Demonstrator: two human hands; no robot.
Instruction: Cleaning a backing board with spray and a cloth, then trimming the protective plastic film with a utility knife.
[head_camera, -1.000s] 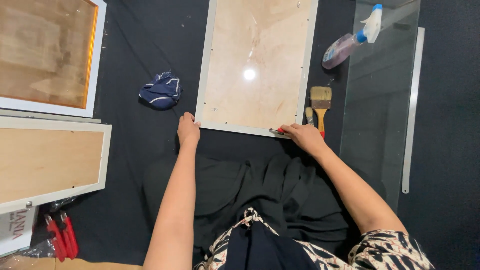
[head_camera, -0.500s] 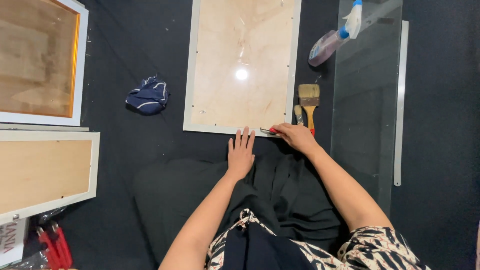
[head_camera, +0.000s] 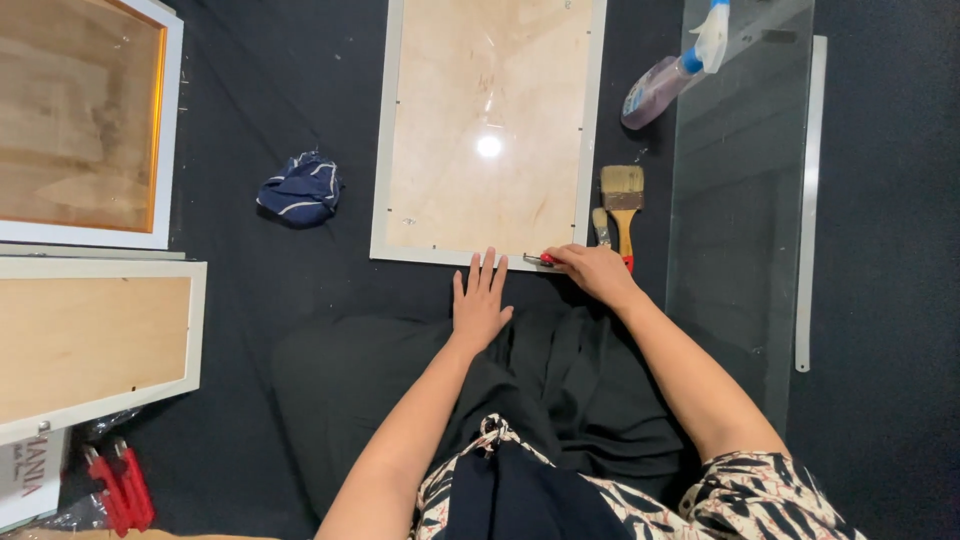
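The left hand (head_camera: 480, 305) lies flat, fingers spread, touching the near edge of the white picture frame (head_camera: 487, 130) on the black floor. The right hand (head_camera: 592, 272) pinches a small red-handled tool (head_camera: 541, 259) against that edge, just beside the paintbrush (head_camera: 623, 200).

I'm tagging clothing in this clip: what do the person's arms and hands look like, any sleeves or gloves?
Both hands, left hand and right hand, are bare, with no gloves. The forearms are uncovered too. A black-and-white patterned sleeve covers the right upper arm only.
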